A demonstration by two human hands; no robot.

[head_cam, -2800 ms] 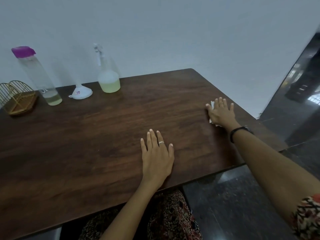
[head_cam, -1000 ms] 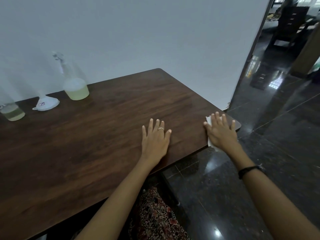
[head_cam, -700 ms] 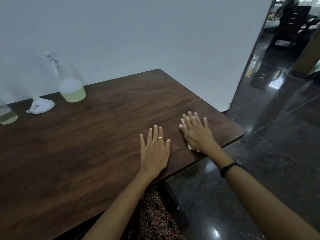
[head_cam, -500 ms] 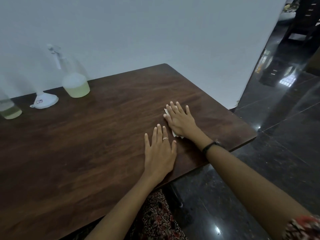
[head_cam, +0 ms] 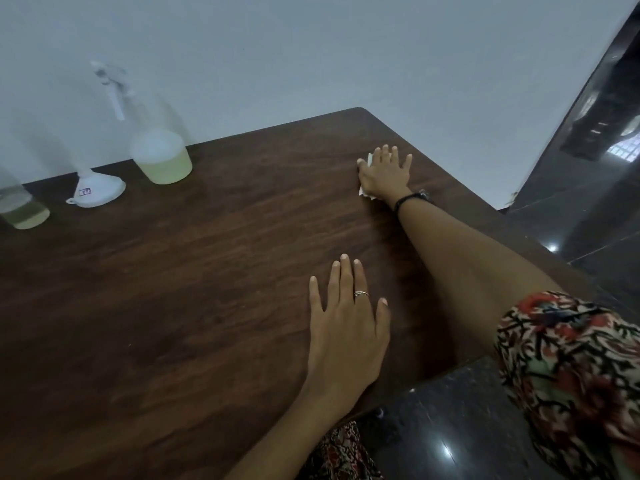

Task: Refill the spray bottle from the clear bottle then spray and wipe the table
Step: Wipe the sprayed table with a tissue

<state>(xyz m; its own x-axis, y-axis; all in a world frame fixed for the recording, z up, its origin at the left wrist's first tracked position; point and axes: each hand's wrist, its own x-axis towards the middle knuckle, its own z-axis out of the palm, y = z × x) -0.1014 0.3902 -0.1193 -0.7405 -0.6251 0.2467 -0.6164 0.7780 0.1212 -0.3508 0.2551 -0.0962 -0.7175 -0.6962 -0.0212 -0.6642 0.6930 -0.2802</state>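
My right hand [head_cam: 386, 174] lies flat with spread fingers near the table's far right corner, pressing a white tissue [head_cam: 364, 192] onto the dark wooden table [head_cam: 207, 271]; only the tissue's edges show under the palm. My left hand [head_cam: 346, 327] rests flat on the table near the front edge, fingers straight, holding nothing. The spray bottle [head_cam: 152, 143], with pale yellow-green liquid in its base, stands at the back by the wall. The clear bottle [head_cam: 20, 209] stands at the far left edge of the view, its top cut off.
A white funnel [head_cam: 95, 188] sits upside down between the two bottles. A pale wall runs behind the table. Glossy dark floor [head_cam: 485, 427] lies beyond the table's right and front edges.
My right hand has slid the tissue from the near right part of the table away toward the far right corner, arm stretching out. My left hand has stayed flat in place.
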